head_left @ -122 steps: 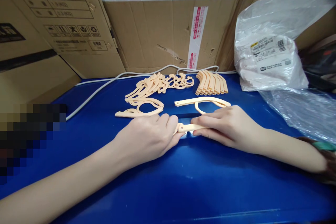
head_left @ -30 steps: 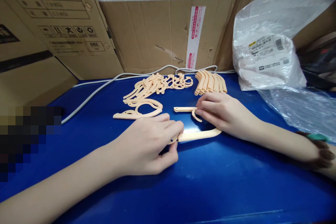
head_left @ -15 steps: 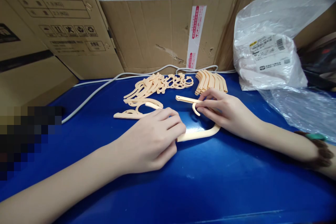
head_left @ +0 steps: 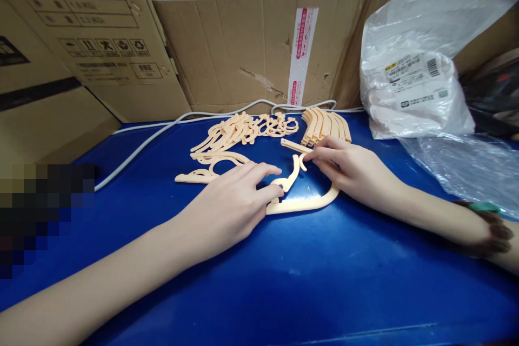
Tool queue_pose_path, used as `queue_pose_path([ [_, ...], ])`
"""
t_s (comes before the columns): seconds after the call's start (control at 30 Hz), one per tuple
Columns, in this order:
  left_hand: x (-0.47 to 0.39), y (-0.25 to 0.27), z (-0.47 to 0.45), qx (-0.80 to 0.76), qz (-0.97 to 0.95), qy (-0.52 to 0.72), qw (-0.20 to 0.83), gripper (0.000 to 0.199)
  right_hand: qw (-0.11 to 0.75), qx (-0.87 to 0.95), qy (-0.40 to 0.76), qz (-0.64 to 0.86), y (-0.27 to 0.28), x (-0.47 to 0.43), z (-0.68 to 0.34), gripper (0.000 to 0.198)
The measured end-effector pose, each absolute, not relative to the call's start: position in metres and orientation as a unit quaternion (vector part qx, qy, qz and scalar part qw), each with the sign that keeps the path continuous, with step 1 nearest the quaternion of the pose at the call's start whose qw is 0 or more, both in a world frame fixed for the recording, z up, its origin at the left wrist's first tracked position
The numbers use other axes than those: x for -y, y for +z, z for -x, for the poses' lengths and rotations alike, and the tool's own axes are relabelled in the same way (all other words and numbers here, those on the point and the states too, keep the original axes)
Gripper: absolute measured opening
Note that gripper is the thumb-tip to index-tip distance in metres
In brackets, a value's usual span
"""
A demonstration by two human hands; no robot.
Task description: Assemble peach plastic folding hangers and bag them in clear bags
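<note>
My left hand point(head_left: 239, 203) is closed, thumb and fingers pinching a pale peach plastic hanger piece point(head_left: 292, 172) whose curved arm sticks out to the right. Under those fingers runs a long bent hanger bar point(head_left: 302, 206), its far end curving up to my right hand. My right hand point(head_left: 351, 167) is closed too, its fingertips on a small hook-shaped end point(head_left: 303, 162). A straight grooved hanger arm point(head_left: 295, 146) juts left from beside the right fingers. Whether these parts are joined is hidden by the fingers.
Flat hanger pieces point(head_left: 197, 177) lie left of my left hand. Behind are a loose pile of hanger parts point(head_left: 235, 132) and a stack of curved arms point(head_left: 324, 125). A white cable point(head_left: 141, 159), cardboard boxes point(head_left: 243, 54) and a plastic bag point(head_left: 417, 81) border the blue tabletop point(head_left: 304, 292).
The curved piece now points right from my left fingers; before, a pale end stuck out left of that hand. The straight arm by my right hand has shifted slightly right and up.
</note>
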State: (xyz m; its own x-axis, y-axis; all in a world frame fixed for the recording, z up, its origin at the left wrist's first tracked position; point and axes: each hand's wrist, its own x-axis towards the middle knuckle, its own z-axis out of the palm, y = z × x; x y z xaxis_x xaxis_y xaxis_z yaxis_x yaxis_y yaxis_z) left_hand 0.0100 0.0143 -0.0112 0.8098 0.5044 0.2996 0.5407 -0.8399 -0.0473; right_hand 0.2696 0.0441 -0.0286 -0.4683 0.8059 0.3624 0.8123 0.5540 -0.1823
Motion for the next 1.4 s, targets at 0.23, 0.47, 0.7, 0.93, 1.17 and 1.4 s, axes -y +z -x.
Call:
queue_pose_path([
  [0.23,-0.017,-0.015,-0.0085,0.261,0.951,-0.147,0.078,0.035,0.182,0.852,-0.005,0.492,-0.0259,-0.043,-0.2676,0.031],
  [0.47,-0.0137,-0.0089,-0.0098,0.277,0.948,-0.15,0.043,0.029,0.147,0.854,-0.053,0.496,-0.0254,-0.0432,-0.2673,0.034],
  [0.7,-0.0119,-0.0111,-0.0116,0.282,0.945,-0.155,0.06,0.024,0.094,0.856,-0.133,0.49,-0.0228,-0.0419,-0.2662,0.035],
  [0.93,-0.0116,-0.0122,-0.0111,0.29,0.944,-0.155,0.037,0.021,0.06,0.849,-0.179,0.493,-0.0188,-0.0388,-0.264,0.026],
  [1.17,-0.0121,-0.0122,-0.0126,0.267,0.953,-0.141,0.0,0.015,0.073,0.855,-0.18,0.481,-0.0194,-0.0377,-0.2645,0.026],
  [1.4,-0.0115,-0.0165,-0.0118,0.24,0.96,-0.145,0.004,0.018,0.078,0.858,-0.189,0.471,-0.0215,-0.0366,-0.265,0.023],
])
